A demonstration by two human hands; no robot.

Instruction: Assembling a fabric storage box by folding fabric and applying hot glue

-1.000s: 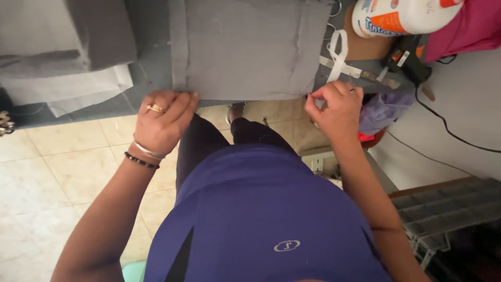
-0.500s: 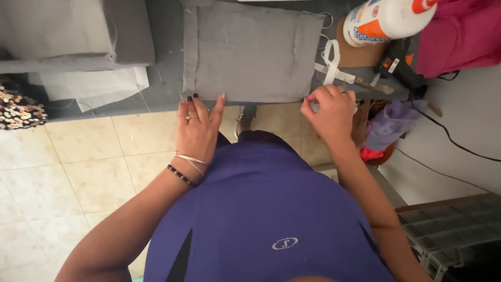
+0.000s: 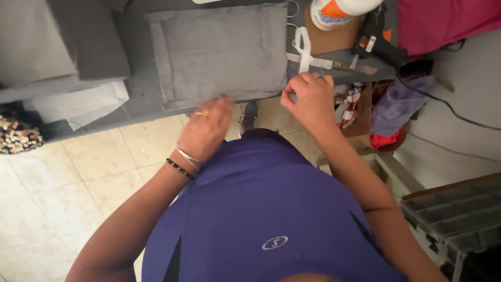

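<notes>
A grey fabric panel (image 3: 219, 52) with stitched borders lies flat on a grey worktop (image 3: 138, 102). My left hand (image 3: 209, 128), with a ring and bracelets, is blurred just below the panel's front edge; its fingers are loose and hold nothing. My right hand (image 3: 308, 99) pinches the panel's front right corner between thumb and fingertips. White-handled scissors (image 3: 313, 60) lie just beyond my right hand.
A white glue bottle (image 3: 339, 10), a black glue gun (image 3: 378, 44) with its cable and a pink cloth (image 3: 443, 18) sit at the back right. Folded grey fabric (image 3: 57, 47) lies at the left. A purple cloth (image 3: 402, 102) hangs lower right, above the tiled floor (image 3: 78, 183).
My left hand has slid off the panel's front edge and pulled back towards me. My right hand stays pinched at the right corner. The view has shifted so more of the panel shows.
</notes>
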